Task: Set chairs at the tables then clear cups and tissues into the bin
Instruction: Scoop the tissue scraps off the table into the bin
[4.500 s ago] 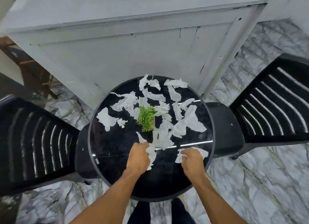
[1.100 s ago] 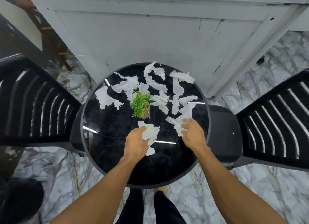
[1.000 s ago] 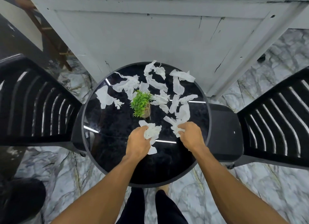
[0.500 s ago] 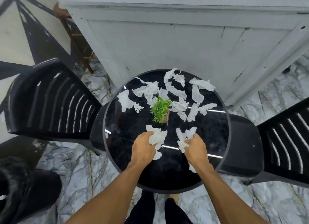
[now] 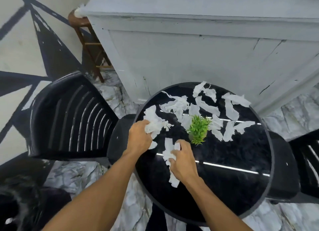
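Note:
Torn white tissue pieces [image 5: 205, 106] lie scattered over the far half of a round black table [image 5: 233, 187]. My left hand [image 5: 139, 138] grips a bunch of tissues [image 5: 156, 125] near the table's left edge. My right hand [image 5: 183, 161] holds a crumpled strip of tissue [image 5: 168, 148] above the table, just left of a small green plant [image 5: 198, 129]. A black slatted chair [image 5: 69, 117] stands at the left of the table, another black chair [image 5: 310, 160] at the right. No cups are in view.
A large white cabinet [image 5: 198, 46] stands right behind the table. A wooden stool [image 5: 86, 39] is at its left corner. A dark rounded object [image 5: 19, 206] sits on the marble floor at the lower left.
My left hand has moved left and further onto the table, to the piece at its left edge. My right hand has shifted left with its tissues. The view has swung left.

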Tool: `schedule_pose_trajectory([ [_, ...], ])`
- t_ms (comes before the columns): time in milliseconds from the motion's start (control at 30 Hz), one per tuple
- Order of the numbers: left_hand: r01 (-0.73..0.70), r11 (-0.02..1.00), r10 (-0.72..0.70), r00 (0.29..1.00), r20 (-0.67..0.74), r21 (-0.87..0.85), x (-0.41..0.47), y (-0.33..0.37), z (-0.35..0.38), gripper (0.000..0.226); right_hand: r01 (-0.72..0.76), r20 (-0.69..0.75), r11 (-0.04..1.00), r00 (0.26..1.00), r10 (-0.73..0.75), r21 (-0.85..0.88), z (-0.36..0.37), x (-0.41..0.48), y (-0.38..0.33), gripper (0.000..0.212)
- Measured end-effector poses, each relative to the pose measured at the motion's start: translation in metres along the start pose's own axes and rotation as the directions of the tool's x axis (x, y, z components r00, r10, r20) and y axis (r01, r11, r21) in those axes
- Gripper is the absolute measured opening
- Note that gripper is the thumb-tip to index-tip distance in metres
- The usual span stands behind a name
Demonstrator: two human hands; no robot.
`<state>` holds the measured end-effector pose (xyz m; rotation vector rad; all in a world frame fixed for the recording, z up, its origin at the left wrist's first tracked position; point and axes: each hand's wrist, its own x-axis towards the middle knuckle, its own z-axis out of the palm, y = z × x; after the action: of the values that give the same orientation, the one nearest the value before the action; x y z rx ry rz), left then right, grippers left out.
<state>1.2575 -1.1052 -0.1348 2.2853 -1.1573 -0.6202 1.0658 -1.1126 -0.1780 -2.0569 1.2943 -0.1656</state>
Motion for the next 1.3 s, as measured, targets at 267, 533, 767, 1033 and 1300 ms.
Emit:
schedule_pose_trajectory([
  [267,-0.283,0.931,0.152,0.875,0.46,0.229,0.096,-0.016,0.007,0.075,-0.034,0.02,0.977,0.999,0.039,-0.212,-0.001,0.072,-0.036,0.031],
  [533,-0.356,0.905,0.26,0.897,0.359,0.234,0.095,-0.042,0.022,0.017,0.009,0.141,0.971,0.99,0.026,-0.239,0.006,0.104,-0.035,0.042],
  [767,-0.326,0.899,0.237,0.924,0.3,0.293,0.081,-0.038,0.017,0.016,-0.122,0.129,0.975,0.98,0.148,-0.187,-0.004,0.118,-0.036,0.032],
  [1033,-0.261,0.94,0.187,0.933,0.307,0.22,0.068,-0.051,0.012,0.029,-0.288,0.002,0.956,0.957,0.288,0.052,0.006,0.089,-0.024,0.043],
  [1300,-0.041,0.998,0.035,0.994,0.102,0.057,0.021,-0.059,-0.006,0.026,-0.252,-0.036,0.935,0.962,0.269,0.251,-0.003,0.079,-0.033,0.039],
])
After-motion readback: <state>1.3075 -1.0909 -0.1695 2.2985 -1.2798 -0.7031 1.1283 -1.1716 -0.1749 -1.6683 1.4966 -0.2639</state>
